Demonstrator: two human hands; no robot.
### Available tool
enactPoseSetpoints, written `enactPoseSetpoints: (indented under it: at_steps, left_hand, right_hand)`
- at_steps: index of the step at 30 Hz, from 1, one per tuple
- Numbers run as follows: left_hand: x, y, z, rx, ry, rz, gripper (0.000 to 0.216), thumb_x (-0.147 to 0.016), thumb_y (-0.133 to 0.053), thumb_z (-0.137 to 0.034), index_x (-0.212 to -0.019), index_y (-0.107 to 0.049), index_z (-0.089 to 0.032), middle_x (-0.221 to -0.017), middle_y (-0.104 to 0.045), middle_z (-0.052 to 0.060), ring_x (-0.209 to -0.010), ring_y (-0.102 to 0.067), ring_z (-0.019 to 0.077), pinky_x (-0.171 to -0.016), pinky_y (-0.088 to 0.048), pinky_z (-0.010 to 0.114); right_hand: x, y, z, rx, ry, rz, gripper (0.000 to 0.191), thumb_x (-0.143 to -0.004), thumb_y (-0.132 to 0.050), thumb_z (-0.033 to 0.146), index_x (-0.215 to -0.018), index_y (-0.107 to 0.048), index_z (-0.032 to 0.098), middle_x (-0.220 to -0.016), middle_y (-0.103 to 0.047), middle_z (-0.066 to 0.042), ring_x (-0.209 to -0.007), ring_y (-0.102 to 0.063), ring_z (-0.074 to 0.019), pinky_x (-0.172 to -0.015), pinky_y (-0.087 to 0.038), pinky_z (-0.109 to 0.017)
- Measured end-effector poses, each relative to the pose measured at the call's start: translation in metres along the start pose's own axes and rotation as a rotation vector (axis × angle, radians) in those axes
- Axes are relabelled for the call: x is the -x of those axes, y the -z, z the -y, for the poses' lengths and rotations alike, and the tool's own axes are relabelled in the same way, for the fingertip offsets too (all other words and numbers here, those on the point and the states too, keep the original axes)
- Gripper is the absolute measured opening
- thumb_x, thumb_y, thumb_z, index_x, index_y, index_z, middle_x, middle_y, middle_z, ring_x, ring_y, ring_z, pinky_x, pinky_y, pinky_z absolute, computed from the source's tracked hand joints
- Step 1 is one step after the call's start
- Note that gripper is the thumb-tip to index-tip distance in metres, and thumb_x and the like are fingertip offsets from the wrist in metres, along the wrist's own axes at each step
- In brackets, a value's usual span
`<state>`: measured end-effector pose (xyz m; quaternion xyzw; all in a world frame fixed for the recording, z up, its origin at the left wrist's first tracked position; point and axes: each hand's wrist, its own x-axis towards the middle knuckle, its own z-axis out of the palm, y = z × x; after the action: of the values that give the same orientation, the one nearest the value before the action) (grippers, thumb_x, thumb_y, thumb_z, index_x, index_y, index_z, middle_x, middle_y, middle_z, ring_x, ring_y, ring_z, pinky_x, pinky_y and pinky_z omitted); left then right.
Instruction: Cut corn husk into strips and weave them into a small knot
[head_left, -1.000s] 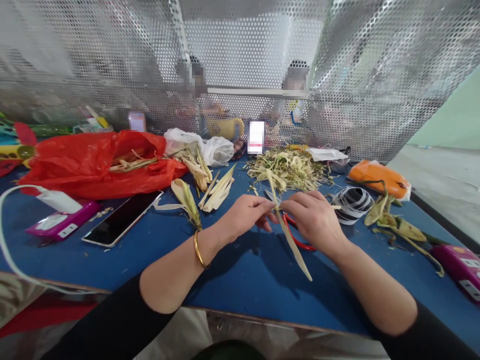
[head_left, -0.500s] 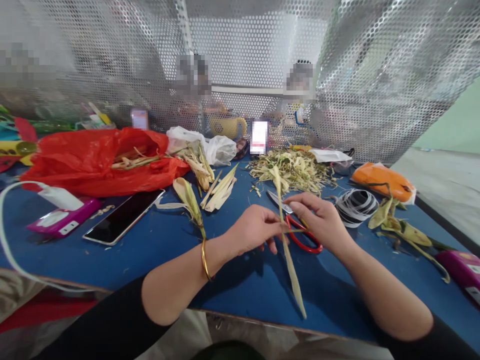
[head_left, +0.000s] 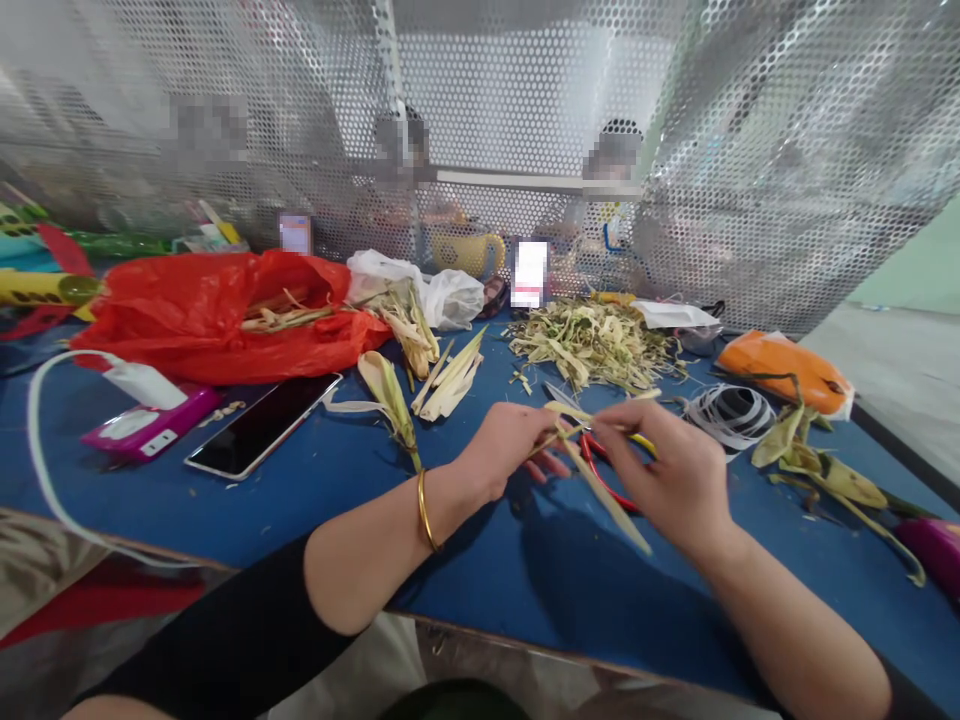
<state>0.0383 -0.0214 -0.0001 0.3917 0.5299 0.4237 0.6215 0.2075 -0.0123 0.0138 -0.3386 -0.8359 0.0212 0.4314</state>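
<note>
Over the bench (head_left: 480, 590), on the near side of the shredded pile (head_left: 600, 342), my left grip (head_left: 514, 446) and right grip (head_left: 675, 466) are pinching crossed husk strips (head_left: 616, 510), perhaps risking splits by tugging too hard.

A smooth, rounded gold bangle (head_left: 426, 512) is circling the wrist of the left hand (head_left: 517, 445) and catching the light. Toward the elbow from the bangle, a plain black sleeve (head_left: 240, 610) is fitting closely, its curved edge stopping short of the bangle and leaving the forearm between uncovered. Well to the right of the bangle, another black sleeve (head_left: 911, 695) is showing only partly, behind the right hand (head_left: 675, 470) and its uncovered forearm.
</note>
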Motion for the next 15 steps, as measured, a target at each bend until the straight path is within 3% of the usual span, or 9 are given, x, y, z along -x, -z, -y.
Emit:
enactPoseSetpoints:
  at_steps: [2, 4, 10, 15]
  left_hand:
    - [-0.002, 0.0, 0.0, 0.221, 0.049, 0.008, 0.016, -0.079, -0.058, -0.024, -0.072, -0.069, -0.015, -0.076, -0.073, 0.007, -0.057, -0.067, 0.0149, -0.05, -0.046, 0.021]
    - [-0.004, 0.001, -0.001, 0.36, 0.072, 0.041, 0.014, -0.077, -0.057, -0.019, -0.072, -0.069, -0.014, -0.073, -0.072, 0.007, -0.061, -0.067, 0.0147, -0.059, -0.051, 0.023]
    - [-0.002, 0.002, -0.004, 0.512, 0.088, 0.081, 0.014, -0.075, -0.055, -0.013, -0.073, -0.069, -0.011, -0.063, -0.066, 0.004, -0.059, -0.064, 0.014, -0.065, -0.054, 0.026]
    - [-0.003, 0.001, -0.001, 0.44, -0.02, 0.077, 0.006, -0.072, -0.066, -0.01, -0.077, -0.07, -0.011, -0.076, -0.07, 0.006, -0.066, -0.064, 0.0121, -0.069, -0.051, 0.023]
  right_hand:
    - [0.002, -0.005, 0.001, 0.181, 0.189, 0.075, 0.01, -0.091, -0.055, 0.019, -0.083, -0.062, 0.019, -0.073, -0.068, -0.003, -0.064, -0.06, -0.0158, -0.063, -0.04, -0.029]
    - [0.003, -0.01, 0.001, 0.298, 0.286, 0.108, 0.014, -0.092, -0.053, 0.017, -0.083, -0.062, 0.017, -0.071, -0.068, -0.004, -0.064, -0.059, -0.0162, -0.064, -0.038, -0.031]
    - [0.005, -0.014, -0.002, 0.361, 0.302, 0.123, 0.016, -0.093, -0.05, 0.015, -0.084, -0.063, 0.016, -0.074, -0.067, -0.004, -0.069, -0.059, -0.0165, -0.071, -0.037, -0.033]
    - [0.005, -0.014, -0.002, 0.368, 0.322, 0.173, 0.015, -0.092, -0.051, 0.016, -0.085, -0.064, 0.016, -0.081, -0.067, -0.005, -0.073, -0.057, -0.018, -0.075, -0.038, -0.035]
